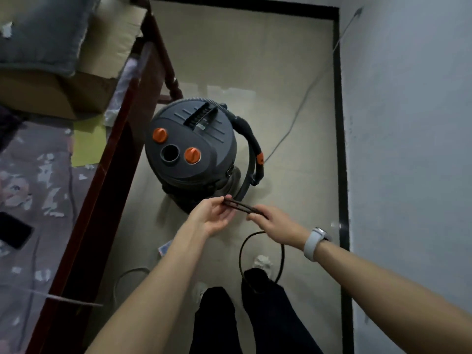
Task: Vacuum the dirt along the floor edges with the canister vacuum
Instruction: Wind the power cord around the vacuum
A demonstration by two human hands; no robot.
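Canister vacuum (pixel 191 146) — a dark grey drum with a domed plastic lid — stands on the pale beige floor (pixel 255 60) just beyond both hands, close against the dark red wooden bed frame (pixel 107 175) on the left hand's side. Its lid carries two round orange knobs (pixel 160 135) with an open round port between them and a ribbed black carry handle (pixel 201 114) farther from the hands. A curved black hose handle with an orange button (pixel 251 146) hangs down the drum's flank on the right hand's side.

Nearer, a folded stretch of thin black power cord (pixel 241 206) runs between the two hands. The left hand (pixel 212 217) is palm-up, fingers curled, pinching one end of the fold between thumb and fingertips. The right hand (pixel 272 224) has its fingers curled round the other end; a white wristband with a watch (pixel 315 242) sits on that wrist. Below the right hand the cord drops in a loose loop (pixel 260 254) towards the person's dark trouser legs (pixel 255 315).

A crumpled white scrap (pixel 261 261) lies on the floor inside that loop. Beyond the right hand a thin grey cable (pixel 301 106) crosses the floor to the pale wall (pixel 408 123), above a black skirting strip (pixel 341 149). Past the left forearm — on the bed — lie a floral patterned sheet (pixel 30 187), a black phone (pixel 14 233) and a brown cardboard box (pixel 58 93).
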